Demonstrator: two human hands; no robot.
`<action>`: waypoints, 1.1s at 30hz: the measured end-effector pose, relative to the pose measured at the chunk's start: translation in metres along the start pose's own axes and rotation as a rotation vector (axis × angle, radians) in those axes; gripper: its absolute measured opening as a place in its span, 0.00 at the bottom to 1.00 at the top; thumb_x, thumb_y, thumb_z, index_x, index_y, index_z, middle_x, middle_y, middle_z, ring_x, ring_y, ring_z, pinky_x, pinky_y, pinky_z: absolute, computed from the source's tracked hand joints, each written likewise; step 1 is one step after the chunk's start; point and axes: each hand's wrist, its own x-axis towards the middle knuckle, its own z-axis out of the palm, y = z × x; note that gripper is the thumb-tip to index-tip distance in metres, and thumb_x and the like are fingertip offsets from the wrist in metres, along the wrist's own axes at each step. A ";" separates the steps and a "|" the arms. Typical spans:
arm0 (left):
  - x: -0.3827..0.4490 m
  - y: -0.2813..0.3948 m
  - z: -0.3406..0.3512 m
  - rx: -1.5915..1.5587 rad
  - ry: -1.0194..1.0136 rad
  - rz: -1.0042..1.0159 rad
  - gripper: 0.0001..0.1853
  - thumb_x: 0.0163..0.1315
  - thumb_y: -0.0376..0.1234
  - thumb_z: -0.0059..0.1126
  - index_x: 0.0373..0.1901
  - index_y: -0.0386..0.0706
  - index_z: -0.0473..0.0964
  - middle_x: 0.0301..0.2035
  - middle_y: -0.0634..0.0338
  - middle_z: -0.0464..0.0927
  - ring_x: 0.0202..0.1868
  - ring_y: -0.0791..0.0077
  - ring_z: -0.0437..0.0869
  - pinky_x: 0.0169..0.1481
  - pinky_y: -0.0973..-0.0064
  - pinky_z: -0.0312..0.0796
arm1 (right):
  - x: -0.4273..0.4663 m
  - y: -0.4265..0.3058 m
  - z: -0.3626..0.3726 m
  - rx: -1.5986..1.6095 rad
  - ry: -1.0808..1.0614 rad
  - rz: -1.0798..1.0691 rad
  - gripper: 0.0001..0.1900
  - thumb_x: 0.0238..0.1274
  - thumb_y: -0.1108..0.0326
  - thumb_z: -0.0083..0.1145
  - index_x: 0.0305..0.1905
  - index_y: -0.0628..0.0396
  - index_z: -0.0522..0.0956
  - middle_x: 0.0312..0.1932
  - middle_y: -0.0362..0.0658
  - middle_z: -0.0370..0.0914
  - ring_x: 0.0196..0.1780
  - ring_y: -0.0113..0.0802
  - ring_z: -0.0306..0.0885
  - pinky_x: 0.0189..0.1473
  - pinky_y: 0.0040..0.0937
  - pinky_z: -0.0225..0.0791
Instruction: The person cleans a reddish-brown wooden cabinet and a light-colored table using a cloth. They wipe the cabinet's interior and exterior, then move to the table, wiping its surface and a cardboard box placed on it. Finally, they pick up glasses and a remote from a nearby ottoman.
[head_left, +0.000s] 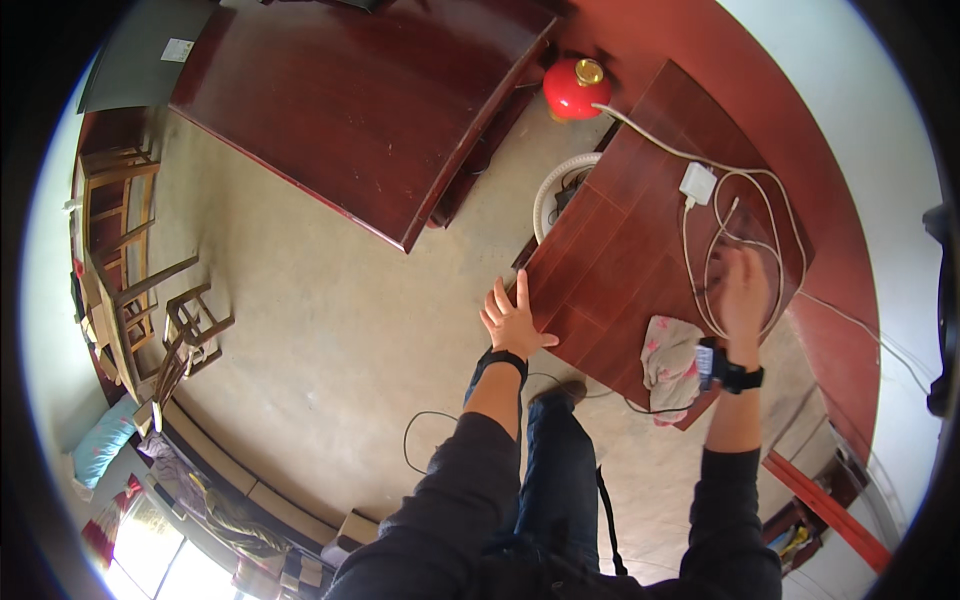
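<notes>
My left hand (516, 324) is spread at the left edge of the dark red wooden table (600, 255), its fingers apart and nothing in it. Over the right part of that tabletop is my right hand (744, 289), blurred, among the loops of a white cable (686, 262); whether it grips the cable cannot be told. A white power adapter (698, 184) with a cable plugged in lies above it. Left of my right wrist, a crumpled cloth with pink patterns (667, 360) lies near the table's near edge, with a thin black cable beside it.
A large glossy dark red table (337, 97) stands at the upper left. Beyond the smaller table are a red round vase-like object (574, 90) and a white basket (547, 191) holding black cables. Wooden stools (199, 322) stand far left. A thin cable loops over the floor near my legs.
</notes>
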 end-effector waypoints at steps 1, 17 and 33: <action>0.000 0.000 -0.001 -0.003 -0.005 0.004 0.80 0.30 0.53 0.83 0.79 0.54 0.29 0.73 0.40 0.39 0.72 0.38 0.46 0.75 0.44 0.46 | 0.005 -0.040 0.024 0.228 -0.121 0.247 0.13 0.73 0.61 0.49 0.49 0.59 0.79 0.36 0.49 0.81 0.39 0.41 0.80 0.44 0.36 0.71; 0.016 -0.015 0.060 -0.266 0.240 0.117 0.68 0.32 0.51 0.81 0.76 0.52 0.47 0.72 0.42 0.41 0.72 0.37 0.47 0.75 0.45 0.49 | 0.061 -0.310 0.381 0.132 -0.645 -0.105 0.15 0.70 0.56 0.52 0.43 0.60 0.74 0.37 0.58 0.83 0.42 0.59 0.82 0.47 0.52 0.75; 0.010 -0.006 0.016 0.003 -0.010 0.037 0.80 0.33 0.54 0.82 0.77 0.45 0.27 0.71 0.35 0.37 0.71 0.36 0.44 0.74 0.47 0.49 | -0.036 -0.052 0.137 0.333 -0.394 -0.005 0.26 0.60 0.71 0.60 0.64 0.54 0.67 0.44 0.45 0.82 0.37 0.32 0.80 0.41 0.29 0.74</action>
